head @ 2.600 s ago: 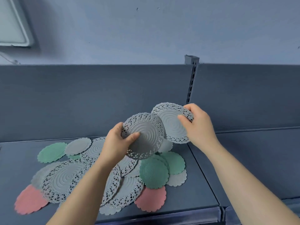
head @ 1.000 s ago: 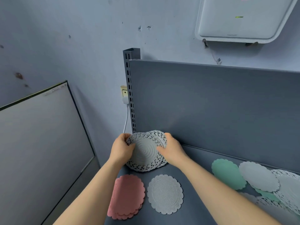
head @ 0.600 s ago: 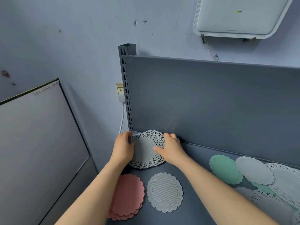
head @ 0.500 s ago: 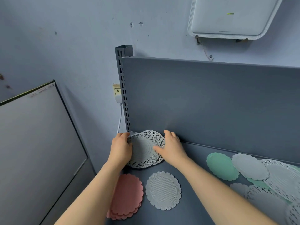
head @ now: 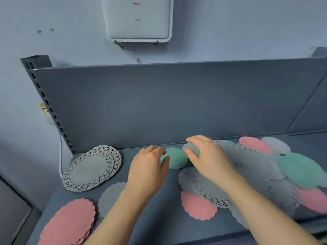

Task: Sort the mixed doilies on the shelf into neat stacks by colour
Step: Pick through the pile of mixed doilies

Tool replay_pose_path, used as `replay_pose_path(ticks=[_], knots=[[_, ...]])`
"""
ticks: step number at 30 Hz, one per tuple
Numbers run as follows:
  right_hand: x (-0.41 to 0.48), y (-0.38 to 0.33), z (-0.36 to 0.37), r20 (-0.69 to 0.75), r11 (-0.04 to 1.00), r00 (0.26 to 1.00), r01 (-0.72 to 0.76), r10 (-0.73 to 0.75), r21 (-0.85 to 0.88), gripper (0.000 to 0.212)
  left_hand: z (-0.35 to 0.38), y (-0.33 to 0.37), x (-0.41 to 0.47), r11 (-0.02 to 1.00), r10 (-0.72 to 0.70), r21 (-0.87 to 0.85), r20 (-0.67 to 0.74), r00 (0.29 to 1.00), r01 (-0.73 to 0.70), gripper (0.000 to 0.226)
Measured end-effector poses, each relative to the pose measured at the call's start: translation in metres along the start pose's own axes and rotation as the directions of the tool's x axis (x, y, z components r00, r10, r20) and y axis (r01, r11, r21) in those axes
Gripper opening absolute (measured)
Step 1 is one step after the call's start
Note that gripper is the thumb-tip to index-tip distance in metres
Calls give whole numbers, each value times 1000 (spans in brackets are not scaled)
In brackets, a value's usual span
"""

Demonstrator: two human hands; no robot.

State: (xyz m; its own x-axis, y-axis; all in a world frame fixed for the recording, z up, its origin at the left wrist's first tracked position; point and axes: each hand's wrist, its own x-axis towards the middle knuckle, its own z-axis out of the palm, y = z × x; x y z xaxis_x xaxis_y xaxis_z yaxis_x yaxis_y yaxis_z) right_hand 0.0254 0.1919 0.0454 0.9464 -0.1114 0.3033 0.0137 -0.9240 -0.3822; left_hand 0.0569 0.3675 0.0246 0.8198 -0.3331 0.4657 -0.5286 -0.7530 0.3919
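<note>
Doilies everywhere, so here's where I'm at. Sorted stuff sits at the left of the frame: a lacy grey stack (head: 92,168) tucked into the back corner of the shelf (head: 155,225), a pink stack (head: 68,222) at lower left, and a plain grey doily (head: 110,198) between them, kept apart so the colours don't mix. My left hand (head: 147,171) is open, fingers loosely curled, hovering just left of a small green doily (head: 175,158) at the frame's centre. My right hand (head: 207,159) is cupped with fingertips down on a small grey doily (head: 192,150) overlapping it; whether it's actually pinching it, I can't tell. Guessing green gets its own pile next. The unsorted heap (head: 261,175) sprawls across the right half. The white box on the wall (head: 137,18) at top has a red mark I can't read.
</note>
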Motion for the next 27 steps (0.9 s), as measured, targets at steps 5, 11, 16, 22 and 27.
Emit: replay_pose_path(ticks=[5,11,16,22,27], knots=[[-42,84,-48,-49,984,986,-164,161,-66,37,53,82,7,983,174,-75,66,983,-169,26],[-79,182,-94,-30,947,952,-306,305,-101,39,118,168,16,961,275,-80,181,944,-264,25],[-97,274,-126,31,932,934,-352,356,-84,37,176,245,24,978,207,-85,284,936,-191,27],[-92,345,-131,182,938,927,-344,329,53,38,232,292,45,991,58,86,446,893,-107,55],[-77,368,-123,286,920,913,-349,291,180,38,243,298,49,991,-97,123,456,885,46,62]])
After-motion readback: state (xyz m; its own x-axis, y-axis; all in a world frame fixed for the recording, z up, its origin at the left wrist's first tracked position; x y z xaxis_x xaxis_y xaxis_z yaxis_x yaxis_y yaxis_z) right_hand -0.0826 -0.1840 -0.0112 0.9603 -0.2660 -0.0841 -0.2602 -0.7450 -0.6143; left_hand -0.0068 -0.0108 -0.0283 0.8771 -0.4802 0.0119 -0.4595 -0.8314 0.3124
